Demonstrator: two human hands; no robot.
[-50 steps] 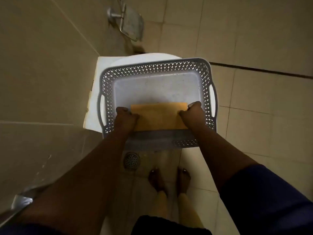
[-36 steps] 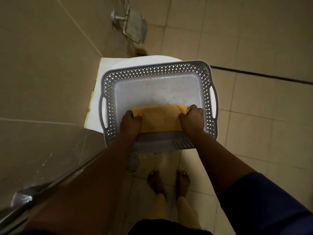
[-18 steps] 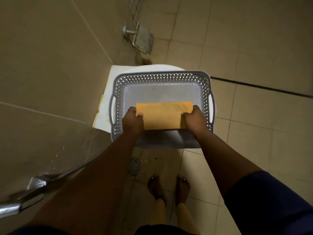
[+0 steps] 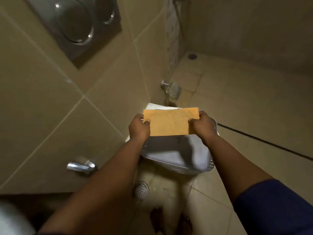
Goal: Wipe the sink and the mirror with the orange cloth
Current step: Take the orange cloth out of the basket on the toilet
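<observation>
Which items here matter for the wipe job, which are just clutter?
In play:
- orange cloth, held flat
- left hand and right hand, each pinching an end

Just there:
- grey basket below the cloth
- flush plate
- wall tap
- floor drain
- paper holder

Place: was a small tiled bathroom/toilet room, dim light
Walls: were large glossy beige ceramic tiles (image 4: 50, 102) with pale grout lines
Flush: a brushed-metal dual-button flush plate (image 4: 76, 26) sat in the wall, upper left
Toilet: a white ceramic toilet (image 4: 155, 106) stood against the wall, mostly covered
Paper: a chrome toilet-roll holder with flap (image 4: 171, 89) was fixed to the wall above the toilet
Tap: a chrome wall spout (image 4: 81, 167) stuck out low on the left
Floor: beige floor tiles (image 4: 254, 107) held a round perforated metal drain (image 4: 141, 190)
</observation>
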